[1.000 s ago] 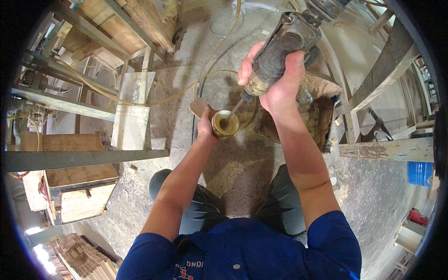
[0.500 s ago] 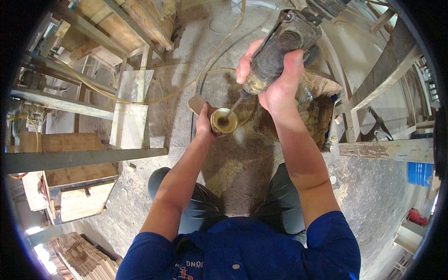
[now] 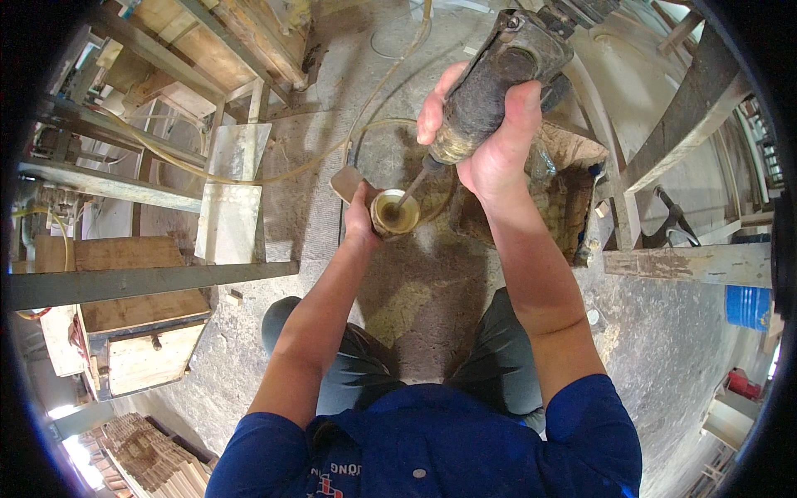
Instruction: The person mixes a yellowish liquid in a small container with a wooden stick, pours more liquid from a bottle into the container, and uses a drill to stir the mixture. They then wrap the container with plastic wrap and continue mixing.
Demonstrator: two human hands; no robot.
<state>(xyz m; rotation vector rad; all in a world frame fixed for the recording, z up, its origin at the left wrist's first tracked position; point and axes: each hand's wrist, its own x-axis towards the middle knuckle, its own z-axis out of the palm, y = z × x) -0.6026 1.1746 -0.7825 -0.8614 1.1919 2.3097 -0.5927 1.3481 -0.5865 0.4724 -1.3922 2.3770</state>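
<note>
My left hand (image 3: 359, 217) is closed around a small round cup (image 3: 383, 230) with a pale rim and a tan, stained inside. A flat brown paddle-shaped piece (image 3: 345, 181) sticks out beyond the fingers; whether it joins the cup cannot be seen. Higher up on the right, my right hand (image 3: 496, 158) grips the thick dark body of a grimy drill-like power tool (image 3: 490, 95). From its nose a thin metal rod (image 3: 421, 182) slants down to the left, and its lower end is inside the cup. The tool's upper end runs toward the top edge.
A worn open box (image 3: 573, 207) lies on the floor beyond my right forearm. A yellowish hose (image 3: 290, 177) crosses the floor to the left. Metal frames with boards (image 3: 149, 270) stand at left, more framing (image 3: 681, 264) at right. A blue drum (image 3: 747, 308) sits far right.
The cup and my left hand have shifted slightly left and up. The tool in my right hand has moved slightly left with its rod, whose end stays in the cup.
</note>
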